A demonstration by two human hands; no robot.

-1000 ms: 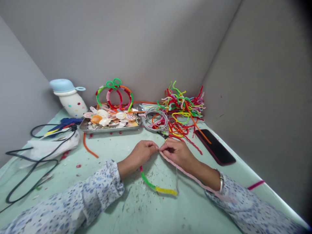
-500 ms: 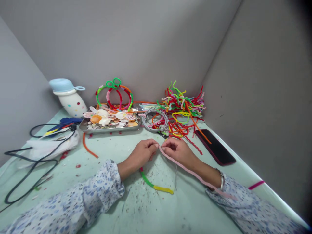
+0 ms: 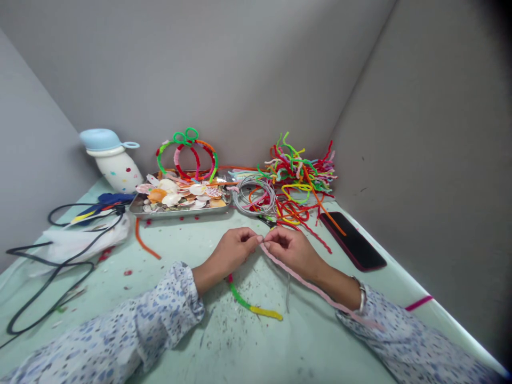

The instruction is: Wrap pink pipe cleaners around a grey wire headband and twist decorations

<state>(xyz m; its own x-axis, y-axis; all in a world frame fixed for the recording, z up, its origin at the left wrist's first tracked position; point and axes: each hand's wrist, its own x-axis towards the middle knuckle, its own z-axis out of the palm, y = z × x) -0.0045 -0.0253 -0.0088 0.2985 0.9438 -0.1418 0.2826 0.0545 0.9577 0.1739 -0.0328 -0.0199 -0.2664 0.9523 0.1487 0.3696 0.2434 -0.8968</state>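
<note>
My left hand (image 3: 238, 250) is closed in a pinch at the near end of a pink pipe cleaner (image 3: 310, 280). The pink strand runs from the fingertips, below my right hand and along that forearm to the sleeve. My right hand (image 3: 294, 249) is also pinched, its fingertips almost touching the left ones. From under it a thin grey wire (image 3: 288, 296) hangs down. Below my left hand curves a length wrapped in red, green and yellow pipe cleaner (image 3: 244, 302). The spot where the strands meet is mostly hidden by my fingers.
Behind my hands are a metal tray of shells (image 3: 182, 213), pipe-cleaner rings (image 3: 216, 160), a wire coil (image 3: 236, 200) and a pipe-cleaner heap (image 3: 296, 165). A phone (image 3: 360, 248) lies right; a white bottle (image 3: 120, 170), plastic bag (image 3: 92, 240) and black cable (image 3: 24, 309) are left.
The left fingertips have shifted slightly toward the right hand along the pink pipe cleaner. The wrapped length below has swung slightly left. Both hands stay pinched.
</note>
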